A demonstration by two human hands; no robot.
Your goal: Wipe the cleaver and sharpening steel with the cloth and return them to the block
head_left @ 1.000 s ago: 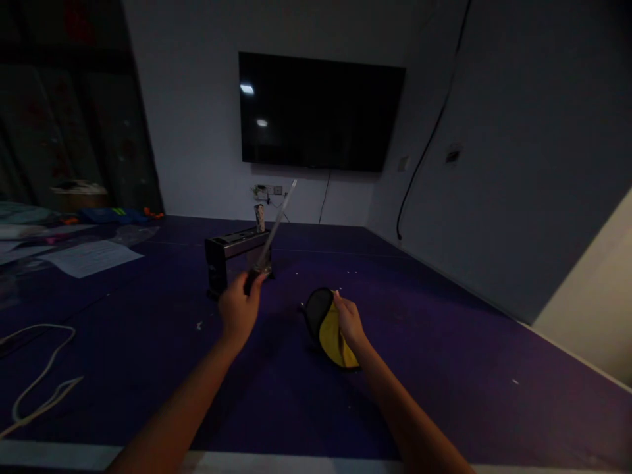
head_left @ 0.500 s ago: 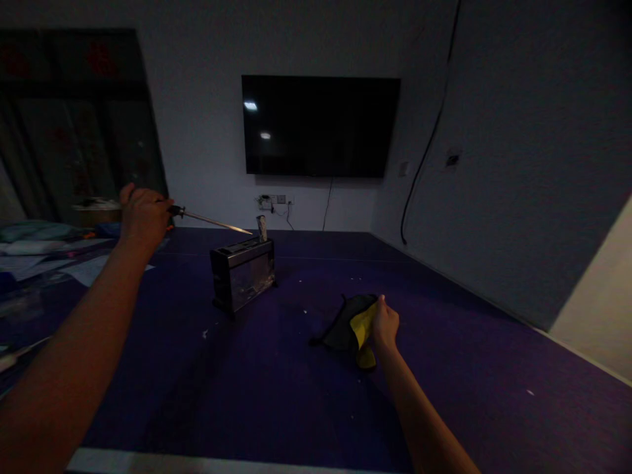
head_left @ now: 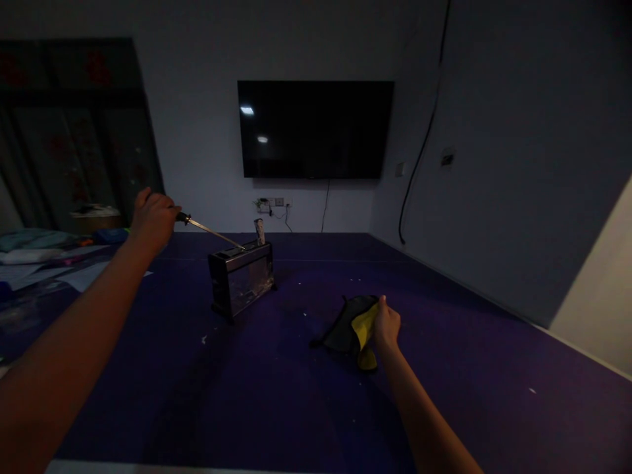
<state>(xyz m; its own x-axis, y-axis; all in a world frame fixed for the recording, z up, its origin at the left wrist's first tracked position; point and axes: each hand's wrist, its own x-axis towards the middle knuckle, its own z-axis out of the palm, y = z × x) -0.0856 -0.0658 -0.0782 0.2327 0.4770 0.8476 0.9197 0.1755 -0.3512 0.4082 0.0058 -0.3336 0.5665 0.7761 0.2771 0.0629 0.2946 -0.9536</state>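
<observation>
My left hand (head_left: 155, 218) is closed round the dark handle of a long, thin metal tool (head_left: 215, 233), whose exact kind I cannot make out. The tool slants down to the right, its tip at the top of a black and silver toaster (head_left: 241, 280) with a see-through side. A short, pale, patterned piece (head_left: 259, 232) stands upright at the toaster's far end. Right of it, my right hand (head_left: 386, 324) pinches a grey and yellow cloth (head_left: 348, 326), which lies bunched on the purple surface (head_left: 276, 408).
Papers (head_left: 83, 276) and folded fabric (head_left: 37, 240) lie at the left. Small white scraps (head_left: 204, 340) are scattered on the surface. A television (head_left: 316, 130) hangs on the back wall above sockets (head_left: 279, 202), and a black cable (head_left: 419, 155) hangs at the right.
My left hand has moved slightly right, and the tool's tip has come down from above the toaster to its top. My right hand and the cloth stay about where they were.
</observation>
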